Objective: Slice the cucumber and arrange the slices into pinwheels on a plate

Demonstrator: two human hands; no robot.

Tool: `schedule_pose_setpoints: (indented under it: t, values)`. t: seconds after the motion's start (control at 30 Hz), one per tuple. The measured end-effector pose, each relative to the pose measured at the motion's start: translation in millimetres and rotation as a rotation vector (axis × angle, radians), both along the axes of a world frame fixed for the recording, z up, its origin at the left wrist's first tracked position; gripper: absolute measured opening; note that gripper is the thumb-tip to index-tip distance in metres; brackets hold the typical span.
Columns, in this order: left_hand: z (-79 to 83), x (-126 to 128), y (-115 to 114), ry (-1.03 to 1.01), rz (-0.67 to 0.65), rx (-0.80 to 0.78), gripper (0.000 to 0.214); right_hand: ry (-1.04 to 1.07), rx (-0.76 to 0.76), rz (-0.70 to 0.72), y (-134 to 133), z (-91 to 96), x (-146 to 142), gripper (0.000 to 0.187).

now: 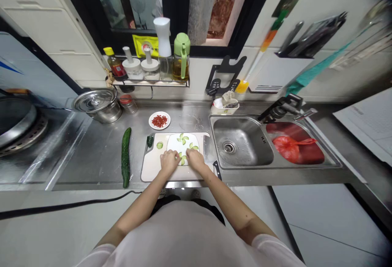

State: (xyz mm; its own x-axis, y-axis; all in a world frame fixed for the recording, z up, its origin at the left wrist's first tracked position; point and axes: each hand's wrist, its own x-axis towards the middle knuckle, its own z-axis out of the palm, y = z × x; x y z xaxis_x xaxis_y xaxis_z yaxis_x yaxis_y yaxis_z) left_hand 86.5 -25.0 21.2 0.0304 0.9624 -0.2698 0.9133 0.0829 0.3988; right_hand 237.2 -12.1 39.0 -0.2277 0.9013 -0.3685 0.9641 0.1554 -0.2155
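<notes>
Both of my hands rest on a pale cutting board on the steel counter. My left hand and my right hand are curled, fingertips meeting over cucumber slices at the near rim of a white plate. More slices lie arranged on the plate. One loose slice and a dark cucumber end lie on the board's left part. A whole cucumber lies on the counter to the left. A knife lies at the board's right edge.
A small dish of chopped red chili sits behind the board. To the right is a double sink with a red bag. A lidded steel pot, a condiment shelf and a stove stand left.
</notes>
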Motion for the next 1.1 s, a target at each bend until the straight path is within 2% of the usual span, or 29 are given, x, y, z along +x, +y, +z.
schedule_pose_setpoints:
  t: [0.37, 1.1]
  values:
    - [-5.8, -0.6, 3.5, 0.019, -0.007, -0.017, 0.019, -0.006, 0.009, 0.021, -1.0, -4.7, 2.2, 0.026]
    - [-5.3, 2.9, 3.5, 0.030, -0.008, -0.006, 0.022, -0.029, 0.056, 0.093, -5.0, -12.6, 3.5, 0.029]
